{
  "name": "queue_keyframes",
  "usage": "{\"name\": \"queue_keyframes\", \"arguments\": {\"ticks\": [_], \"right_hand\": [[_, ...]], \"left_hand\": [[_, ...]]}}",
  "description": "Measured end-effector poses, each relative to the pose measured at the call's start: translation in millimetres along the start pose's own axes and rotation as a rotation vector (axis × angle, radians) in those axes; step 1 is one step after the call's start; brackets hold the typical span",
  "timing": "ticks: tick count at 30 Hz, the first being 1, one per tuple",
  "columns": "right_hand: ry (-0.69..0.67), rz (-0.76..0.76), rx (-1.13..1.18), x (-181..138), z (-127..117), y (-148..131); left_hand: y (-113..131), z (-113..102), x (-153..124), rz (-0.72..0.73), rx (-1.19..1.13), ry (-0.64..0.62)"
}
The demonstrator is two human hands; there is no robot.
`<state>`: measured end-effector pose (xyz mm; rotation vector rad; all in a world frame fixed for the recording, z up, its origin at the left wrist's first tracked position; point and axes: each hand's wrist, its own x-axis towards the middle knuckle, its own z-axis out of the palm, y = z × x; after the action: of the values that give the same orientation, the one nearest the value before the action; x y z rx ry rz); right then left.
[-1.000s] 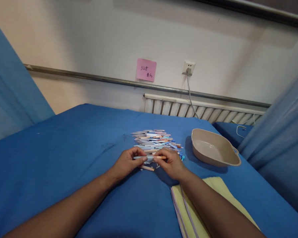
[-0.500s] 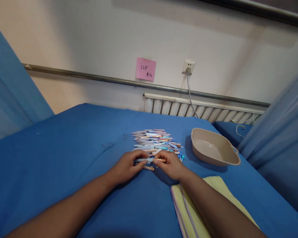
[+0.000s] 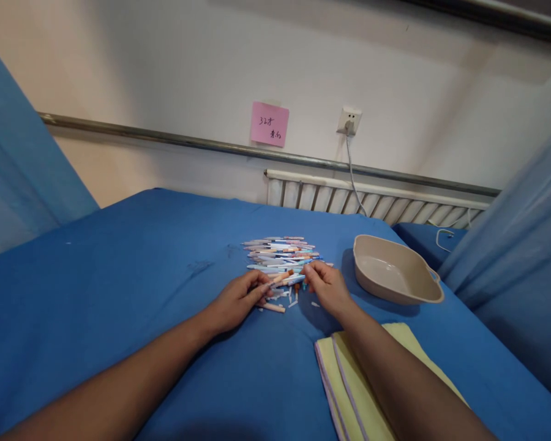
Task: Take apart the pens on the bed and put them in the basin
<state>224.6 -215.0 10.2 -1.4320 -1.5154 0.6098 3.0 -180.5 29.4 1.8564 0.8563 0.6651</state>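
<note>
A heap of pastel pens (image 3: 280,252) lies on the blue cloth of the table (image 3: 119,288). My left hand (image 3: 239,300) rests at the heap's near edge, fingers pinched on a pen with an orange end (image 3: 282,277). My right hand (image 3: 326,285) is curled at the heap's right side, its fingertips pressed on the pens there; I cannot make out whether anything is held. One loose peach pen (image 3: 272,307) and small white bits lie between the hands.
A beige oval dish (image 3: 395,272) stands to the right of the pens. A folded yellow cloth (image 3: 349,380) lies under my right forearm. Behind the table are a wall with a pink note (image 3: 269,124), a socket with cable (image 3: 349,120) and a radiator (image 3: 371,202).
Both hands held one pen between them over the near edge. Now they have parted: the right hand moved up to the heap's right side, the left keeps a pen.
</note>
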Motion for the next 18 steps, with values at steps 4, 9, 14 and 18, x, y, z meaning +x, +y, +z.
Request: {"name": "queue_keyframes", "arguments": {"ticks": [4,9,14,18], "right_hand": [[-0.004,0.005,-0.222,2.6,-11.6,2.5],[-0.150,0.075,-0.752,-2.1,-26.9,-9.4],[-0.152,0.261,-1.048,-1.6,-46.4,-14.4],[-0.205,0.344,-1.074,1.5,-52.4,-9.0]], "left_hand": [[-6.4,3.3,3.6,-0.092,-0.239,0.017],[-7.7,2.9,5.2,-0.136,-0.371,0.047],[-4.1,-0.3,3.6,-0.156,-0.464,-0.002],[-0.2,-1.5,2.0,-0.163,-0.494,-0.028]]}}
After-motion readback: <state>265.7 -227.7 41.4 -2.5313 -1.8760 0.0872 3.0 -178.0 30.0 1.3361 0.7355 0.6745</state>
